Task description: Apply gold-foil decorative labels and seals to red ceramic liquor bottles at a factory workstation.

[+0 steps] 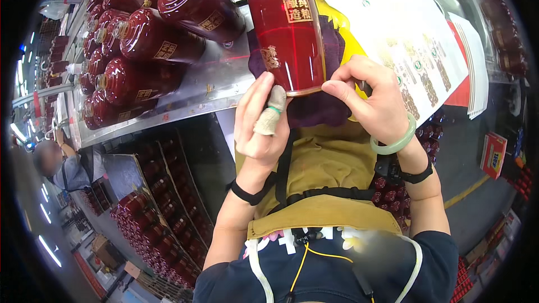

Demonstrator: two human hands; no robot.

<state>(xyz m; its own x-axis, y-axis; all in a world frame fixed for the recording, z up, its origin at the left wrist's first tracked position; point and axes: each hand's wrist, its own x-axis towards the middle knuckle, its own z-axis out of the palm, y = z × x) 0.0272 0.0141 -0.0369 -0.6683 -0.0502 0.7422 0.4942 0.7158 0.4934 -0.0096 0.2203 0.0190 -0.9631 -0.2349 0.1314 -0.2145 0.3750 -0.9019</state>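
Glossy red cylindrical bottle (287, 31), purple cloth (314, 106)

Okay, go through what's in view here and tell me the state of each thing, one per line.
Red bottle: lying on the purple cloth, base toward the person, held at its base.
Left hand: touching the bottle's base, cloth cot on the thumb.
Right hand: fingers pinching the base rim.
Purple cloth: spread under the bottle.
Other red bottles: lying stacked on the metal bench.

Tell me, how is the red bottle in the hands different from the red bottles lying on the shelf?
The held bottle sits on a purple cloth between the left hand and right hand; the shelf bottles lie untouched on bare metal. It is alone; they are stacked in rows. All are glossy dark red with gold labels.
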